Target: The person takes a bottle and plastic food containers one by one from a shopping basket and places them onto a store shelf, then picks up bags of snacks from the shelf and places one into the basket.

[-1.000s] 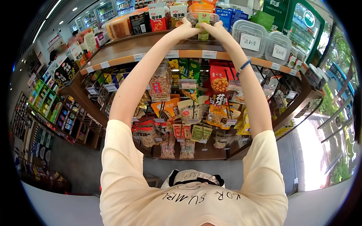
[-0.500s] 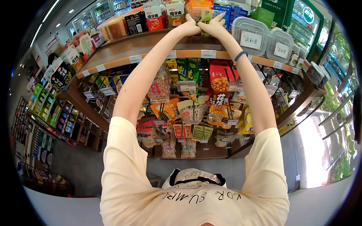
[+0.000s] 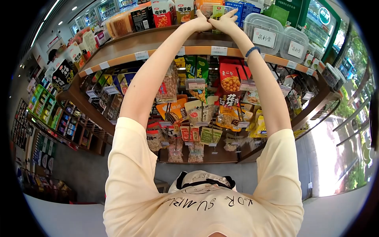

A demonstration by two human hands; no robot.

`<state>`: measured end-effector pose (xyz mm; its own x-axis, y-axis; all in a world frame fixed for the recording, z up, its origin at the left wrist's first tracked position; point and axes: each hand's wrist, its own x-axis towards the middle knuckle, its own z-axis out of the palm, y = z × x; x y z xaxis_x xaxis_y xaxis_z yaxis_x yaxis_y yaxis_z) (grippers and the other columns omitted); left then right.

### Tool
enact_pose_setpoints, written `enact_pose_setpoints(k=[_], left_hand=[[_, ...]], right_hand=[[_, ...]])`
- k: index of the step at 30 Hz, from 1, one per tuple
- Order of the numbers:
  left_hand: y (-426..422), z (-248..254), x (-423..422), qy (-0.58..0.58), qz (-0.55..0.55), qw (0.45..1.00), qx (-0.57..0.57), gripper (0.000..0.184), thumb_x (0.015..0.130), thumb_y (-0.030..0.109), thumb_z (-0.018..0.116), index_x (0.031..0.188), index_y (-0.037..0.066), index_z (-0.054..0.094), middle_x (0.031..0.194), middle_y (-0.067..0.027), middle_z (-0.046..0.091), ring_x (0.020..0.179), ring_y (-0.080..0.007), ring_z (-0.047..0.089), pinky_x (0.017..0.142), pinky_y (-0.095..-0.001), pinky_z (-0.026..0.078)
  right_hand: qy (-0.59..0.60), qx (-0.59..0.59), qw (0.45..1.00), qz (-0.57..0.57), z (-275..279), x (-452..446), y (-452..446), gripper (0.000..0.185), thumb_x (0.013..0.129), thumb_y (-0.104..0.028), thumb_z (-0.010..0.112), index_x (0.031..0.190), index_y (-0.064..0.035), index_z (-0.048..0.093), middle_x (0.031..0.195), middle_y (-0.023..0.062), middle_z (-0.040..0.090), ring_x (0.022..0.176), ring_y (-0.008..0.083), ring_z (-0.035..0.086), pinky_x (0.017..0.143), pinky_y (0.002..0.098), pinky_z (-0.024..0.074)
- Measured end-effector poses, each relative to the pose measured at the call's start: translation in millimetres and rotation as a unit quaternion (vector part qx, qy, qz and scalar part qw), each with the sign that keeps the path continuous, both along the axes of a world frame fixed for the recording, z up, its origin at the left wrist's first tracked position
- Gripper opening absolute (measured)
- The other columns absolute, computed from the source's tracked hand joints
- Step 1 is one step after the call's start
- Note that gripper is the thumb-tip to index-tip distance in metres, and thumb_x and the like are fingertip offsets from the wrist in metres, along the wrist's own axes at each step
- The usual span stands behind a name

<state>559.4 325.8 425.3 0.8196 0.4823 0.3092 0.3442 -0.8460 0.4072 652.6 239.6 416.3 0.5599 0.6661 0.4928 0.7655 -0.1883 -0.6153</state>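
Note:
Both arms reach forward to the top shelf. My left hand (image 3: 198, 24) and my right hand (image 3: 226, 23) meet at the front of a clear plastic container with a green label (image 3: 217, 12). The thumbs come together below the label, while the fingers reach along the container's two sides. Its far part is hidden. Left of the hands stand an orange-brown snack box (image 3: 184, 12) and a red and white snack box (image 3: 162, 14). Blue packs (image 3: 246, 12) are right beside the right fingers.
Two larger clear tubs with white labels (image 3: 263, 37) stand to the right on the wooden shelf (image 3: 158, 41). Price tags (image 3: 219, 50) line its front edge. Below hang several snack bags (image 3: 201, 112) on hooks. A glass-fronted cooler (image 3: 321, 23) stands at far right.
Both hands and the container stay together on the shelf. The fingers of the right hand look slightly more spread. The view has shifted slightly, with the lower bags sitting higher in it.

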Motion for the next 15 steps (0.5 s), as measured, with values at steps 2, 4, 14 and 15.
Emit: enact_pose_setpoints(k=[2,4,14,15], left_hand=[[-12.2,2.9,-9.7,-0.014,0.034,0.999,-0.017,0.096,0.075,0.044,0.058,0.125,-0.019,0.006,0.095,-0.0249,0.057,0.088,-0.0273,0.059,0.074,-0.0320,0.048],[-17.2,6.7,-16.5,0.016,0.058,0.998,0.027,0.094,0.076,0.042,0.057,0.127,-0.017,0.004,0.104,-0.0277,0.052,0.097,-0.0300,0.054,0.079,-0.0356,0.046],[-184.6,-18.2,-187.7,-0.131,-0.004,0.958,0.257,0.052,0.084,0.025,0.054,0.126,0.000,0.037,0.111,-0.0186,0.052,0.105,-0.0302,0.049,0.091,-0.0370,0.039],[-201.8,-30.4,-208.4,-0.114,-0.042,0.964,0.237,0.053,0.083,0.023,0.056,0.127,0.001,0.037,0.113,-0.0184,0.051,0.105,-0.0305,0.049,0.091,-0.0370,0.038]], right_hand=[[-0.011,0.005,1.000,0.005,0.9,-0.4,-3.1,0.124,0.065,-0.051,0.066,0.127,0.0110,-0.022,0.130,0.0446,-0.010,0.120,0.0578,0.018,0.094,0.0531,0.0312],[0.034,0.054,0.997,0.034,-0.2,1.0,-6.5,0.121,0.065,-0.050,0.064,0.128,0.0124,-0.018,0.129,0.0449,-0.009,0.121,0.0580,0.013,0.096,0.0539,0.0283],[-0.162,0.229,0.929,0.243,-2.4,-127.2,-199.1,0.046,0.080,-0.012,0.055,0.123,-0.0017,0.042,0.125,0.0194,0.043,0.118,0.0329,0.040,0.099,0.0382,0.0303],[-0.158,0.208,0.926,0.273,-19.7,-135.5,-226.8,0.046,0.076,-0.005,0.057,0.120,-0.0029,0.046,0.119,0.0162,0.049,0.112,0.0309,0.046,0.097,0.0396,0.0326]])
